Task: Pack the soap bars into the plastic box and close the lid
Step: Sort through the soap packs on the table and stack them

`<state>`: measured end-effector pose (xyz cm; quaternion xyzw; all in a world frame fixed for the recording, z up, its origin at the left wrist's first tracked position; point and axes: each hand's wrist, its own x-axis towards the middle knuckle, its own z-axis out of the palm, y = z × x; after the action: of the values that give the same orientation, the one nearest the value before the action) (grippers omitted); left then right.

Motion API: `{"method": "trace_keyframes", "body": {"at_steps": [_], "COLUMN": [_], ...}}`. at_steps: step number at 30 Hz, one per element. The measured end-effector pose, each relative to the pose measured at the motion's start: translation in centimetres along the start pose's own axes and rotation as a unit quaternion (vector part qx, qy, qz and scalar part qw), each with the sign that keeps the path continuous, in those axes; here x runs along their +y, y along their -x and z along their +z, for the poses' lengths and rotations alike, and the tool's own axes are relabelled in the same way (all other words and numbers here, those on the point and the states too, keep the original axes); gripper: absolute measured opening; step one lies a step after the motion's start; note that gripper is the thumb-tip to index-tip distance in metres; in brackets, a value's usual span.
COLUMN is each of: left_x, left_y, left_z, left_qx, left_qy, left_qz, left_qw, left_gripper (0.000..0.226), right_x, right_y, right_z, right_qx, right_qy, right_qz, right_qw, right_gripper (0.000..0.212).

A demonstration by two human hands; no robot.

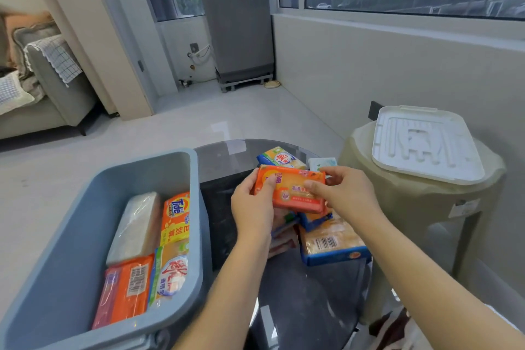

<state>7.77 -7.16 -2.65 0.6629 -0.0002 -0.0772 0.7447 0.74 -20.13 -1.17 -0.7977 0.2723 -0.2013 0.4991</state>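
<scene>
Presently an orange soap bar (pixel 291 189) is gripped at both ends by left hand (pixel 252 204) and right hand (pixel 345 193), long axis crosswise; the box (pixel 71 236) lies leftward, nearer the left hand.

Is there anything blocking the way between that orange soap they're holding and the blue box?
Nothing visible does. Both hands, left and right, hold the orange soap bar over the dark table, just right of the open blue box. The white lid lies apart on the beige stool, and free space remains inside.
</scene>
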Motion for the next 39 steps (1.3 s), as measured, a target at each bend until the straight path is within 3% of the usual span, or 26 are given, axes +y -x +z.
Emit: {"method": "trace_keyframes", "body": {"at_steps": [6, 11, 15, 17, 19, 21, 22, 25, 28, 33, 36, 39], "left_x": [-0.8, -1.6, -1.4, -1.2, -1.2, -1.3, -1.3, -1.5, -1.1, -0.3, 0.9, 2.6], "left_y": [-2.9, -4.3, -5.2, -5.2, -5.3, -5.1, -4.9, -4.3, -3.8, -2.7, -1.8, -0.3], "left_z": [0.7, 2.1, 2.8, 3.3, 3.9, 4.0, 3.9, 3.5, 3.1, 2.6, 3.2, 3.8], "left_qx": [-0.035, -0.088, -0.146, -0.16, -0.151, -0.105, -0.086, -0.113, -0.164, -0.208, -0.239, -0.264], "left_qy": [-0.026, -0.049, -0.084, -0.165, -0.308, -0.426, -0.44, -0.365, -0.257, -0.067, -0.008, -0.031], "left_qz": [0.015, 0.029, 0.022, 0.026, 0.065, 0.1, 0.105, 0.076, 0.021, -0.04, -0.028, -0.007], "left_qw": [0.999, 0.994, 0.985, 0.973, 0.937, 0.893, 0.887, 0.921, 0.952, 0.975, 0.971, 0.964], "left_gripper": [0.038, 0.038, 0.045, 0.044, 0.047, 0.048, 0.048, 0.052, 0.058, 0.064, 0.047, 0.02], "right_x": [0.3, 1.1, 2.0, 2.2, 2.3, 2.2, 2.2, 2.2, 2.4, 2.1, 1.1, -0.7], "right_y": [-2.2, -2.8, -3.3, -3.4, -3.8, -4.3, -4.4, -4.8, -4.7, -3.9, -3.1, -1.9], "right_z": [1.1, 0.9, 0.4, 0.3, 0.2, 0.2, 0.2, 0.4, 0.6, -0.3, -1.1, -1.4], "right_qx": [-0.037, -0.029, -0.063, -0.104, -0.148, -0.184, -0.195, -0.214, -0.195, -0.137, -0.115, -0.095], "right_qy": [0.018, 0.141, 0.125, 0.083, 0.05, 0.021, 0.009, -0.018, -0.053, -0.147, -0.254, -0.317], "right_qz": [0.059, 0.062, 0.095, 0.128, 0.151, 0.167, 0.172, 0.167, 0.17, 0.167, 0.179, 0.167], "right_qw": [0.997, 0.988, 0.986, 0.983, 0.976, 0.968, 0.966, 0.962, 0.964, 0.965, 0.944, 0.929], "right_gripper": [0.032, 0.037, 0.035, 0.033, 0.039, 0.047, 0.051, 0.061, 0.054, 0.047, 0.045, 0.042]}}
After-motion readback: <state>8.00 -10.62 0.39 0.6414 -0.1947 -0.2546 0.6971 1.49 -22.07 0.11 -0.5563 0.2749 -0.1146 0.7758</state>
